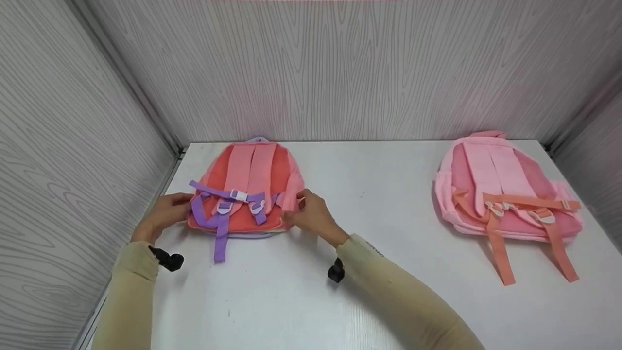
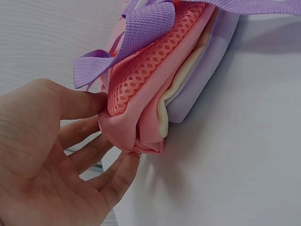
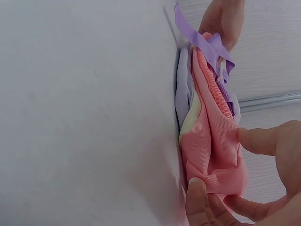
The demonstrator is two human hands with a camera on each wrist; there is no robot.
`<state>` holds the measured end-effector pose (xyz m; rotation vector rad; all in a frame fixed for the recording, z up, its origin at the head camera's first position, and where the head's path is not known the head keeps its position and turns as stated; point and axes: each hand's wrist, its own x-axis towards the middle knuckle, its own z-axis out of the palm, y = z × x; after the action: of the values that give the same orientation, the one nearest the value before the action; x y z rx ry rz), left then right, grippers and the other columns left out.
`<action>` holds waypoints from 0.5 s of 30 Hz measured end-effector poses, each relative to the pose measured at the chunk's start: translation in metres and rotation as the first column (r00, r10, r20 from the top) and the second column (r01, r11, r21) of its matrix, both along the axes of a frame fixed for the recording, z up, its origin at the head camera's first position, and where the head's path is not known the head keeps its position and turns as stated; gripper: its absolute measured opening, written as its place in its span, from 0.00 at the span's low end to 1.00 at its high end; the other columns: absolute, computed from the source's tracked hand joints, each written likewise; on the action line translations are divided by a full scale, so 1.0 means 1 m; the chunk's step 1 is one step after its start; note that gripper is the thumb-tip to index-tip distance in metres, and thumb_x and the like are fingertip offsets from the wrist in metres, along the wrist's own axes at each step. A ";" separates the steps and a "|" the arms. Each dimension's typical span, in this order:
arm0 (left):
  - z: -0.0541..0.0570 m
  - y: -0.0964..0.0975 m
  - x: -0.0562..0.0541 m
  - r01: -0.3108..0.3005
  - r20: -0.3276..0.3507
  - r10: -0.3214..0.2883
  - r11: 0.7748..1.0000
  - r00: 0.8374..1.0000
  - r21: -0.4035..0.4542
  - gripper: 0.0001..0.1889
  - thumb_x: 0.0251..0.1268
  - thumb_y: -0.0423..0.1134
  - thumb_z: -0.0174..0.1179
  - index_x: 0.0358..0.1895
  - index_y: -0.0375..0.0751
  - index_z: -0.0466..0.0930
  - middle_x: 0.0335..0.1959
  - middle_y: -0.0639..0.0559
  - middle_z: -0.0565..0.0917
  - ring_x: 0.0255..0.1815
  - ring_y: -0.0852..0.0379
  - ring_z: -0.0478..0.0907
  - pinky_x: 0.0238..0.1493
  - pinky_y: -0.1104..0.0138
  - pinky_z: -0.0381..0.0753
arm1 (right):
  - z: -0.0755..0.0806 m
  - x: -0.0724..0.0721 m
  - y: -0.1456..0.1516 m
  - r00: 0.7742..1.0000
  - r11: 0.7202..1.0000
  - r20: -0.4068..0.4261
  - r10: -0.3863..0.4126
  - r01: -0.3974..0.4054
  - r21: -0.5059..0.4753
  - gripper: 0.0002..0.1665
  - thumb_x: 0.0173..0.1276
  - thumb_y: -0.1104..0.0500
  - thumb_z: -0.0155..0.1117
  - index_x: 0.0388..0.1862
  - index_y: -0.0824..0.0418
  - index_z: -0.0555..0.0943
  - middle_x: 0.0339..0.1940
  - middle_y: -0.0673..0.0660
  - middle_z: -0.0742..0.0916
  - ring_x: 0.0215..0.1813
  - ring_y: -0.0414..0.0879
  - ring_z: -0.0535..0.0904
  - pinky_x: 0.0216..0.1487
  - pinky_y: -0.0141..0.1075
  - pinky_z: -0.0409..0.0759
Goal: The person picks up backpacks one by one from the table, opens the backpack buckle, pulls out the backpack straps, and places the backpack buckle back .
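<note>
A small coral-pink backpack lies with its shoulder straps facing up at the left of the white table. Purple webbing with white buckles crosses its lower half, one end hanging past the bottom edge. My left hand holds the bag's lower left corner, thumb on top and fingers around the side; the left wrist view shows the thumb against the pink fabric. At the lower right side my right hand pinches the side fabric, its thumb pressing in from above. Lilac and cream layers show beneath.
A second, light pink backpack with orange straps lies straps-up at the right of the table. Wood-grain panels enclose the table at the back and both sides.
</note>
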<state>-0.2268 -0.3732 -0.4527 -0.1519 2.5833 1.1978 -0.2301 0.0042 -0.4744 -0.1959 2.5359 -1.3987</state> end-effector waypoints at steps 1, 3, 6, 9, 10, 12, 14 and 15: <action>0.000 0.001 0.001 0.011 0.003 -0.011 1.000 1.000 0.008 0.35 0.84 0.53 0.51 0.81 0.30 0.63 0.76 0.30 0.71 0.72 0.40 0.72 0.74 0.50 0.72 | 0.000 0.000 0.002 1.000 1.000 0.004 0.000 0.000 0.005 0.34 0.68 0.47 0.77 0.65 0.59 0.75 0.50 0.55 0.84 0.50 0.48 0.80 0.51 0.39 0.87; 0.001 0.002 0.004 0.049 -0.001 -0.049 0.999 0.999 0.014 0.35 0.85 0.52 0.51 0.80 0.28 0.63 0.76 0.29 0.72 0.72 0.39 0.72 0.75 0.48 0.72 | 0.001 0.001 0.005 1.000 1.000 0.011 0.005 -0.005 0.013 0.34 0.67 0.48 0.78 0.65 0.59 0.75 0.50 0.55 0.84 0.49 0.48 0.80 0.51 0.39 0.87; 0.003 0.004 0.006 0.109 -0.001 -0.109 0.994 0.994 0.010 0.35 0.85 0.52 0.52 0.80 0.28 0.63 0.76 0.29 0.71 0.74 0.36 0.72 0.76 0.41 0.69 | 0.003 0.001 0.012 1.000 1.000 0.012 0.019 -0.019 0.015 0.34 0.68 0.50 0.77 0.66 0.60 0.75 0.50 0.56 0.84 0.49 0.49 0.80 0.51 0.40 0.86; 0.005 0.006 0.008 0.148 0.008 -0.148 0.989 0.989 0.013 0.35 0.83 0.50 0.54 0.81 0.29 0.63 0.78 0.30 0.70 0.77 0.34 0.68 0.77 0.36 0.64 | 0.005 0.001 0.021 0.999 0.999 0.001 0.038 -0.038 0.019 0.34 0.67 0.51 0.77 0.66 0.61 0.74 0.50 0.57 0.84 0.49 0.49 0.79 0.52 0.41 0.86; 0.006 0.007 0.008 0.156 0.006 -0.156 0.988 0.988 0.015 0.34 0.82 0.48 0.55 0.80 0.30 0.64 0.78 0.30 0.70 0.77 0.33 0.67 0.77 0.36 0.64 | 0.005 0.002 0.024 0.999 0.999 -0.001 0.044 -0.044 0.019 0.34 0.67 0.52 0.78 0.66 0.61 0.74 0.50 0.57 0.84 0.49 0.50 0.79 0.52 0.41 0.86; 0.005 0.011 0.008 0.166 0.001 -0.166 0.986 0.986 0.018 0.34 0.80 0.46 0.57 0.80 0.30 0.65 0.78 0.30 0.70 0.79 0.33 0.65 0.77 0.36 0.64 | 0.006 0.002 0.030 0.999 0.998 0.000 0.054 -0.054 0.021 0.34 0.66 0.53 0.78 0.66 0.62 0.74 0.51 0.58 0.84 0.49 0.50 0.79 0.52 0.42 0.85; 0.005 0.017 0.008 0.176 -0.007 -0.176 0.984 0.984 0.007 0.33 0.79 0.44 0.58 0.79 0.30 0.66 0.78 0.29 0.70 0.80 0.32 0.64 0.77 0.36 0.64 | 0.005 0.003 0.036 0.998 0.998 0.008 0.058 -0.058 0.025 0.34 0.66 0.53 0.79 0.65 0.62 0.74 0.51 0.58 0.84 0.49 0.50 0.79 0.53 0.42 0.85; 0.004 0.020 0.007 0.184 -0.014 -0.184 0.983 0.983 0.001 0.32 0.78 0.43 0.58 0.79 0.29 0.67 0.78 0.28 0.70 0.80 0.31 0.64 0.77 0.37 0.65 | 0.005 0.003 0.039 0.998 0.998 0.013 0.058 -0.058 0.028 0.34 0.65 0.53 0.79 0.65 0.62 0.74 0.51 0.58 0.84 0.49 0.50 0.79 0.53 0.42 0.85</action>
<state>-0.2195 -0.3536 -0.4485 0.0949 2.5434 1.1377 -0.2268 0.0435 -0.4693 -0.2534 2.5178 -1.3384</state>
